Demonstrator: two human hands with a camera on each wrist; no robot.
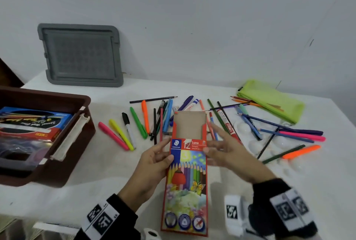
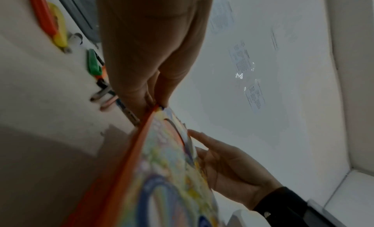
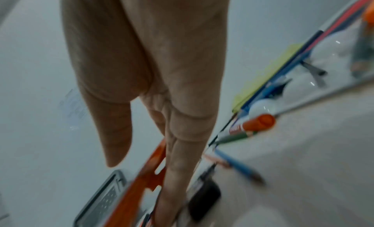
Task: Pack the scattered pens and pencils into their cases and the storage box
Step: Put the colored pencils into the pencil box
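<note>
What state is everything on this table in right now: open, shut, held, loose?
Pencil carton: top open, held.
Left hand: grips the carton.
Right hand: fingers straight, at its edge.
Brown storage box: open, partly filled.
Grey lid: off, leaning on the wall.
Green pouch: flat.
Pens and pencils: scattered.

The left hand (image 1: pixel 154 160) reaches in from the near left, thumb on top and fingers beneath what it pinches. The right hand (image 1: pixel 226 151) comes from the near right with straight fingers (image 3: pixel 178 158) laid flat. Both wrists wear black sleeves.
</note>
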